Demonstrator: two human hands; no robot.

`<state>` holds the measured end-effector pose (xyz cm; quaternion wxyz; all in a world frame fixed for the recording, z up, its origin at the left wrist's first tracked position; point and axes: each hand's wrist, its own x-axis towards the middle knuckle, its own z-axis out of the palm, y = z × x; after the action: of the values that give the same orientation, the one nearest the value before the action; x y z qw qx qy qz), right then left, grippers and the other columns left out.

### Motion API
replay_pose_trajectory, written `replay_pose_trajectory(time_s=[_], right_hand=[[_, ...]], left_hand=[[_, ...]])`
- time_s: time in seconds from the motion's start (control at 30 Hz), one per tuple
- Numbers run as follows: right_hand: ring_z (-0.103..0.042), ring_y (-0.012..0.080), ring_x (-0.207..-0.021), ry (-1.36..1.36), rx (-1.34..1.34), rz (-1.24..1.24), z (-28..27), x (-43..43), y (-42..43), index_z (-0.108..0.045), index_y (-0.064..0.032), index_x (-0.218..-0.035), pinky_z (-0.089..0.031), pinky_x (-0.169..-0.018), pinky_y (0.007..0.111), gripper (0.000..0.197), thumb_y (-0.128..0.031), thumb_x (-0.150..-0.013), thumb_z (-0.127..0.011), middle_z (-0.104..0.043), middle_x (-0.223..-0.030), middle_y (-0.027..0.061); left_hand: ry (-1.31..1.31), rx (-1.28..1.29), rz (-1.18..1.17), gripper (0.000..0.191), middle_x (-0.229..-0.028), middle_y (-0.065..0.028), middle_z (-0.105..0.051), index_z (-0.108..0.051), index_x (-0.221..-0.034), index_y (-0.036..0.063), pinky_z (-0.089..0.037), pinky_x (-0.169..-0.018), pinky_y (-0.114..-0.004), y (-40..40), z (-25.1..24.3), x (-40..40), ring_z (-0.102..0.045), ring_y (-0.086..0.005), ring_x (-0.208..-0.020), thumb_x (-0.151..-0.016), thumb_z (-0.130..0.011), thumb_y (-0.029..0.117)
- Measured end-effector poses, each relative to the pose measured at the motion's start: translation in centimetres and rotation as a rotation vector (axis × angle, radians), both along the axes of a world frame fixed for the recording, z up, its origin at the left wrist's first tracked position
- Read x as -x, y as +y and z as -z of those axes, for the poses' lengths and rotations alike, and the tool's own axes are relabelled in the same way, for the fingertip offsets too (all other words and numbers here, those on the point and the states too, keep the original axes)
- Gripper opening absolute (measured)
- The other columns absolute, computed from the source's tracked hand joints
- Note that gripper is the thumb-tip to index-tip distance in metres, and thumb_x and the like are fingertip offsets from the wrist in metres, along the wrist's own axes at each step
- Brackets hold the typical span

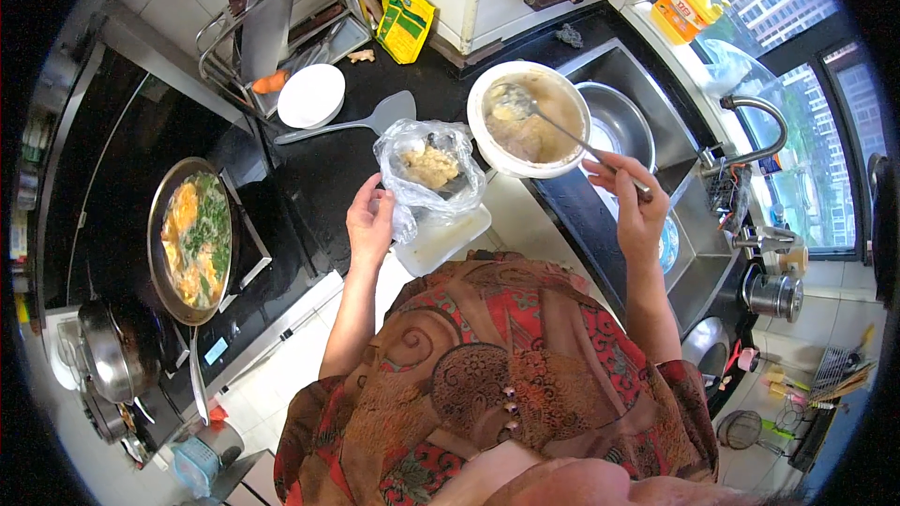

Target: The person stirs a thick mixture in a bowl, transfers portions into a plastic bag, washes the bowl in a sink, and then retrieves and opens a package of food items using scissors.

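Observation:
My right hand (636, 193) grips the handle of a metal spoon (562, 130). The spoon's bowl holds some pale, wet food and is inside a white tub (477, 133), above a beige, mushy mass (538, 137). With its thumb and fingers, my left hand (373, 214) holds the left edge of a clear plastic bag (460, 193). The bag stands open and holds a clump of similar beige food (430, 167). Under the bag's near side lies a pale cutting board (450, 239). Behind the bag rests a grey spatula (394, 112).
At left, a frying pan (158, 246) with egg and greens sits on the stove, its handle pointing towards me. A white bowl (311, 96) and a yellow packet (406, 24) are on the black counter. Right of the tub, a metal basin (626, 116) stands in the sink (692, 235) below a faucet (770, 116).

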<state>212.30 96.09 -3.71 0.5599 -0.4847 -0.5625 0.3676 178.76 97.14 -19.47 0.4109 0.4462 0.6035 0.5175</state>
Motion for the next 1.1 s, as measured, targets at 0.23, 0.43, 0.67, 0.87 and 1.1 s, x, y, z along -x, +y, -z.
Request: replay_pose_trajectory(time_s=[0.23, 0.43, 0.67, 0.87, 1.1], right_hand=[[-0.065, 0.0276, -0.093, -0.664, -0.271, -0.045, 3.0, 0.5, 2.7, -0.062, 0.0018, -0.107, -0.051, -0.083, 0.033, 0.021, 0.001, -0.087, -0.055, -0.064, -0.102, 0.0178], [-0.062, 0.0339, -0.098, -0.755, -0.387, -0.168, 4.7, 2.0, 3.2, -0.060, -0.0013, -0.111, -0.051, -0.085, 0.038, 0.032, 0.003, -0.080, -0.055, -0.059, -0.116, 0.0184], [-0.061, 0.0335, -0.100, -0.818, -0.227, -0.282, 1.8, -0.3, 0.9, -0.060, 0.0003, -0.110, -0.051, -0.085, 0.037, 0.029, 0.001, -0.081, -0.056, -0.059, -0.115, 0.0192], [-0.061, 0.0327, -0.100, -0.687, -0.236, -0.233, 3.0, 0.2, 2.3, -0.062, -0.0005, -0.107, -0.050, -0.086, 0.036, 0.024, 0.001, -0.084, -0.055, -0.061, -0.113, 0.0174], [-0.063, 0.0300, -0.096, -0.686, -0.086, -0.238, 2.5, -2.2, 3.7, -0.064, -0.0001, -0.105, -0.050, -0.083, 0.034, 0.020, -0.002, -0.087, -0.055, -0.065, -0.104, 0.0168]], left_hand=[[0.809, -0.417, -0.170, 0.033, -0.106, -0.0175, -0.058, -0.059, -0.116, 0.0005, -0.047, -0.085, -0.037, -0.1, -6.9, -2.1, -0.059, -0.0312, -0.095, -0.084, -0.062, 0.009], [0.423, -0.395, 0.140, 0.029, -0.106, -0.0127, -0.061, -0.060, -0.115, 0.0011, -0.052, -0.070, -0.027, 2.1, -8.9, -6.1, -0.061, -0.0164, -0.085, -0.087, -0.060, 0.003], [0.349, -0.195, 0.271, 0.031, -0.107, -0.0146, -0.063, -0.057, -0.119, -0.0022, -0.054, -0.072, -0.027, 3.2, -6.6, -7.1, -0.066, -0.0172, -0.085, -0.090, -0.057, 0.009], [0.131, -0.024, 0.395, 0.042, -0.092, -0.0148, -0.066, -0.046, -0.128, -0.0071, -0.053, -0.061, -0.026, 6.0, -4.1, -10.5, -0.067, -0.0173, -0.071, -0.093, -0.052, 0.016], [-0.121, 0.058, 0.396, 0.057, -0.082, -0.0147, -0.063, -0.021, -0.141, -0.0065, -0.052, -0.051, -0.025, 7.4, -2.5, -13.4, -0.064, -0.0159, -0.060, -0.095, -0.048, 0.015]])
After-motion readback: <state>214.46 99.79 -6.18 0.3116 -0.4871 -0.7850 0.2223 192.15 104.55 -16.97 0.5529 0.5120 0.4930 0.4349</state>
